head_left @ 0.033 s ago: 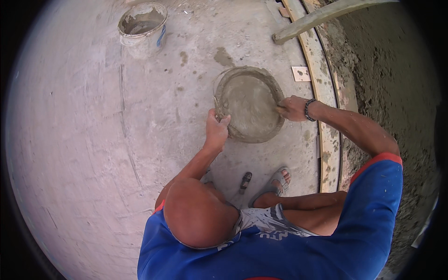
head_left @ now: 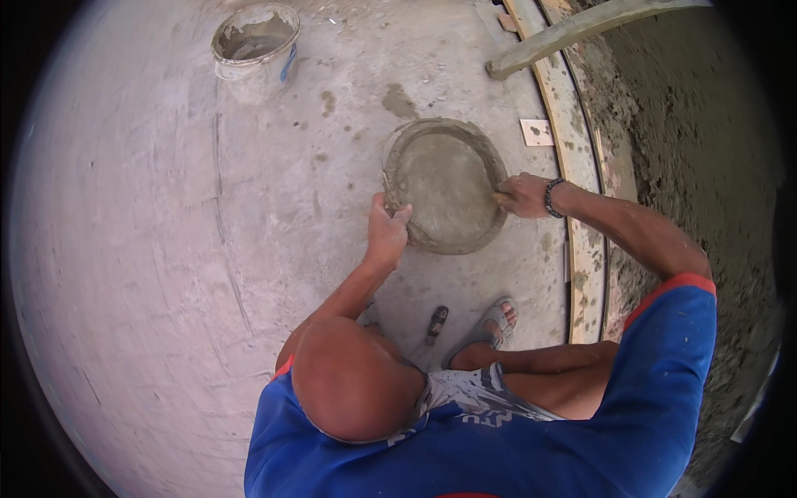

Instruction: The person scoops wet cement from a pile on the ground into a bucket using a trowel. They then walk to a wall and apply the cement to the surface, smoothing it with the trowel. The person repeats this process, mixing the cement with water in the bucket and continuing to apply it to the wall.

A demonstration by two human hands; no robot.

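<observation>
A round bucket (head_left: 452, 127) crusted with grey cement stands on the floor in front of me, filled near its rim with wet grey mortar (head_left: 446, 184). My left hand (head_left: 388, 231) is closed on the near left part of the rim, thumb over the edge. Across from it my right hand (head_left: 521, 197), with a dark beaded bracelet at the wrist, grips the right side of the rim. Its fingertips are smeared or partly hidden against the edge. A thin wire handle (head_left: 383, 158) hangs along the bucket's left side.
A second mortar-coated bucket (head_left: 249, 76) stands far left. Wooden boards (head_left: 571, 187) edge wet concrete (head_left: 706, 141) at right, and a pole (head_left: 564, 43) lies across them. A pale flat piece (head_left: 536, 132) lies nearby. A small dark object (head_left: 437, 321) rests by my sandalled foot (head_left: 496, 324).
</observation>
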